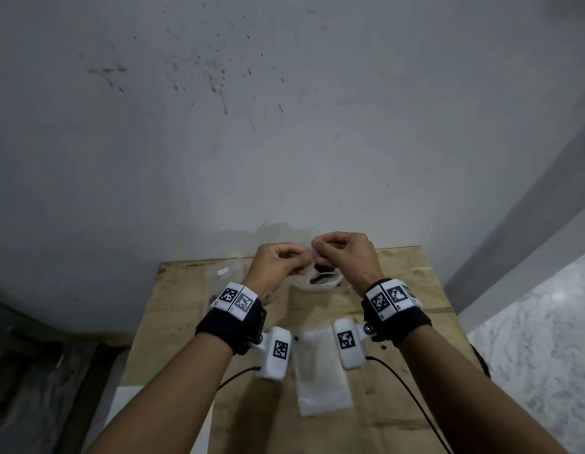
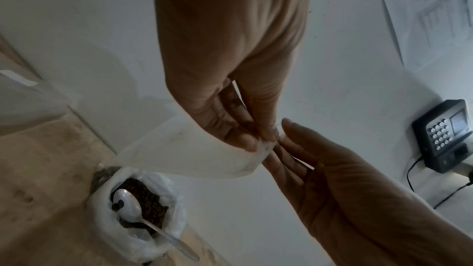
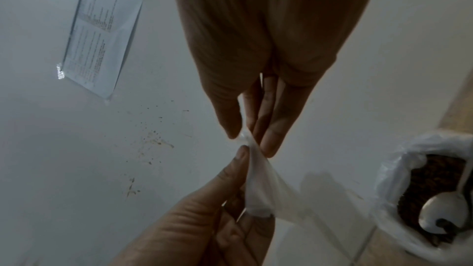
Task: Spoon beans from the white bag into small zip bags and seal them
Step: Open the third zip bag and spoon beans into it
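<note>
Both hands are raised over the far end of the table and hold one small clear zip bag (image 1: 308, 268) between them. The left hand (image 1: 301, 257) pinches one edge of the small zip bag (image 2: 192, 149) between thumb and fingers. The right hand (image 1: 320, 249) pinches the other end of the small zip bag (image 3: 261, 185). I see no beans in it. Below them the white bag (image 1: 322, 285) stands open on the table, full of dark beans (image 2: 151, 207). A metal spoon (image 2: 128, 203) lies in the beans, its handle sticking out.
A stack of flat zip bags (image 1: 320, 371) lies mid-table between the wrists. Another clear bag (image 1: 224, 273) sits at the far left of the wooden table (image 1: 399, 404). A stained wall rises right behind. On it hang a keypad device (image 2: 445, 135) and a paper sheet (image 3: 102, 35).
</note>
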Motion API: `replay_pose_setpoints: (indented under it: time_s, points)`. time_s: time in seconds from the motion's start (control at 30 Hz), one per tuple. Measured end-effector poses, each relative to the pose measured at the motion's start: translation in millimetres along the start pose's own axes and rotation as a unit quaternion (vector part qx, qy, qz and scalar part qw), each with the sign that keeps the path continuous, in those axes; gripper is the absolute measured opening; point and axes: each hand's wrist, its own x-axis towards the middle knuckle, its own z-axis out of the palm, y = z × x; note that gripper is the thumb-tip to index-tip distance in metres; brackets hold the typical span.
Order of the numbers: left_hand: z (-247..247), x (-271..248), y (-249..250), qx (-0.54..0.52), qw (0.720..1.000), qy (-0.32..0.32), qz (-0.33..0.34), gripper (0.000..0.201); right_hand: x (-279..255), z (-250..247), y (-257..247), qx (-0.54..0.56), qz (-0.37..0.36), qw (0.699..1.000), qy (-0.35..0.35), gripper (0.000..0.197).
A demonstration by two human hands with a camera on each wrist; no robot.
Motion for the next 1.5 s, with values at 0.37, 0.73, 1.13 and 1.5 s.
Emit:
replay_pose_setpoints:
  time_s: [0.37, 0.73, 1.13, 1.5]
  points:
    - [-14.0, 1.6, 3.1, 0.026, 0.999, 0.032, 0.029, 0.003, 7.8, 17.9, -9.9, -0.121, 0.000, 0.993, 0.003, 0.010]
    - [-14.3, -0.1, 6.3, 0.130, 0.982, 0.109, 0.082, 0.006, 7.7, 27.5, -13.0, -0.248, -0.060, 0.967, -0.003, 0.005]
    - [-22.3, 0.6, 9.6, 0.291, 0.939, 0.117, 0.141, 0.037, 8.6, 29.3, -8.4, -0.377, -0.108, 0.920, -0.004, 0.018]
    - [-19.9, 3.5, 11.1, 0.410, 0.885, 0.113, 0.188, 0.016, 10.4, 35.3, -0.3, -0.418, -0.175, 0.890, 0.052, 0.020]
